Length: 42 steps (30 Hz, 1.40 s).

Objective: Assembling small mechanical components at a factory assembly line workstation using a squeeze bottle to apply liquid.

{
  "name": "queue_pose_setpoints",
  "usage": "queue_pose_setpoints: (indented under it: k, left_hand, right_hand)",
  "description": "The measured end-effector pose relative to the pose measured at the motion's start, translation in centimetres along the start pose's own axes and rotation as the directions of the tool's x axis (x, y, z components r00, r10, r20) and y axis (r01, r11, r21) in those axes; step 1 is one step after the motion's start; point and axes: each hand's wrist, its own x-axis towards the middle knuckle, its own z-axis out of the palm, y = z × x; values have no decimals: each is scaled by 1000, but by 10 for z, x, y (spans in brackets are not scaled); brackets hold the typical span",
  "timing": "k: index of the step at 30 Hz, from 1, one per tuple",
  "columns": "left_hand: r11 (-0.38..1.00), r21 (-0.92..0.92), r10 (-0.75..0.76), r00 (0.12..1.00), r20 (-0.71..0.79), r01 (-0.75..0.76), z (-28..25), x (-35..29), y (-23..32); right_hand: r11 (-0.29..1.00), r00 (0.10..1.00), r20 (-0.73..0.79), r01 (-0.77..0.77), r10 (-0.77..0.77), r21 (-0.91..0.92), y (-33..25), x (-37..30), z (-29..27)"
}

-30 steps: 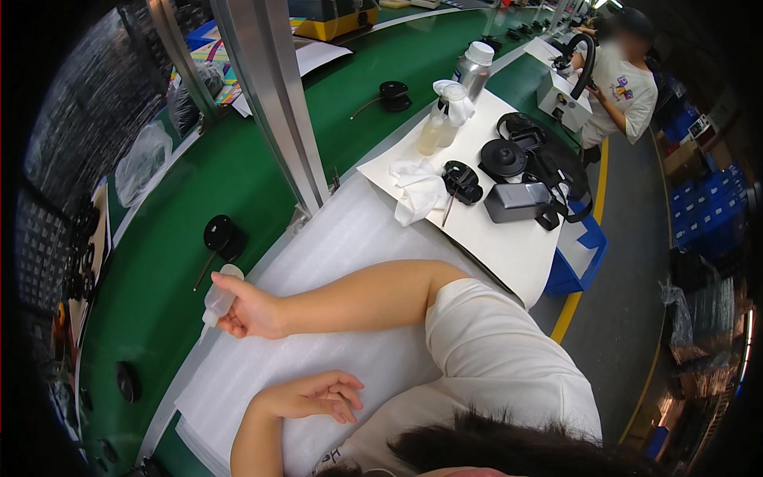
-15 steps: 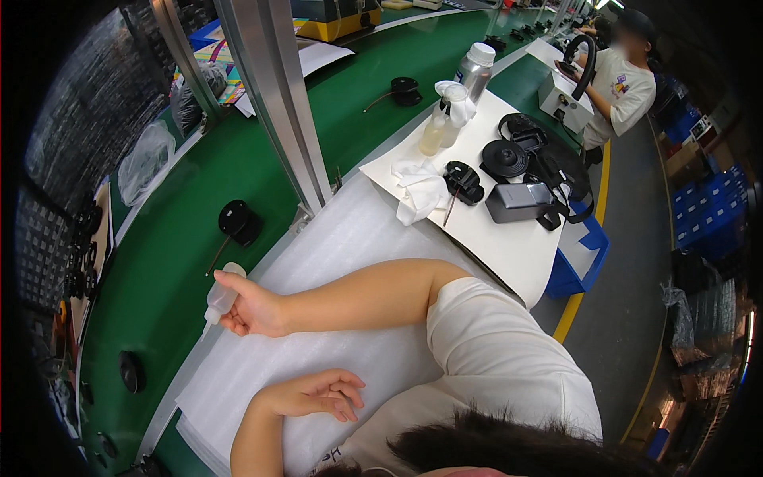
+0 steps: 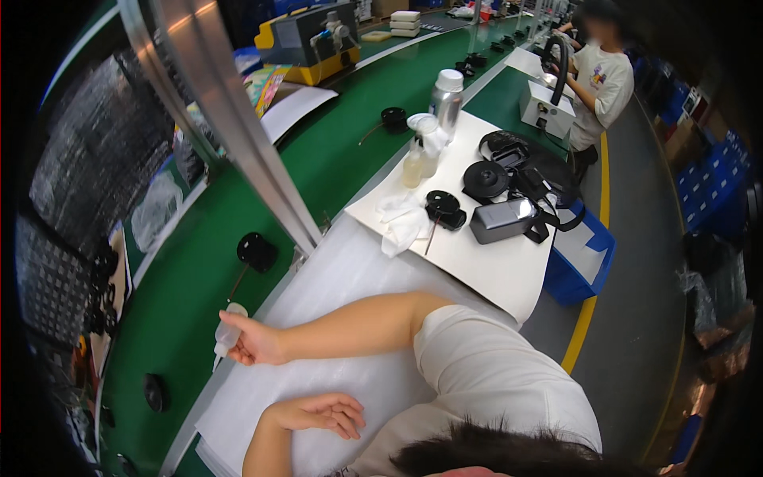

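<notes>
My right hand [image 3: 258, 342] is wrapped round a small translucent squeeze bottle [image 3: 228, 335]. The bottle is tilted, its thin nozzle pointing down over the edge of the white-covered work surface [image 3: 318, 274] beside the green belt. Closer to my body, my left hand [image 3: 326, 413] hovers above the white sheet with loosely bent fingers and nothing in it. Just beyond the bottle, a black round part [image 3: 257, 252] with a thin stem lies on the green belt [image 3: 199, 278]. Another black disc-shaped part [image 3: 156, 393] sits nearer on the belt.
A metal post [image 3: 238, 119] rises by the belt. On a white board [image 3: 493, 278] stand a silver bottle [image 3: 447, 99], a spray bottle [image 3: 413, 167], a white cloth [image 3: 405, 222], a grey box [image 3: 502, 220] and black gear. A co-worker [image 3: 600, 75] stands beyond a grey machine [image 3: 548, 107].
The whole view has shifted, so most things sit lower in the picture. My left fingers have curled closer together. The squeeze bottle stays in my right hand.
</notes>
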Motion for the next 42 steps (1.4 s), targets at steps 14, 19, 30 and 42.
queue_pose_setpoints:
  k: [14,19,30,42]
  left_hand:
    - [947,-321,42,999,29,-31,-18,-3,4]
    - [932,-351,79,996,-52,-92,-16,-3,1]
    - [920,-249,249,942,-227,-303,-6,1,-8]
    - [874,-17,427,786,-447,-485,14,7,-13]
  right_hand:
    - [977,988,78,146,-136,-152,2,3,-6]
    - [948,974,33,227,-225,-222,0,-7,-2]
    - [947,979,71,201,-189,-250,1,-6,0]
    - [976,990,72,129,-117,-175,-3,-3,-2]
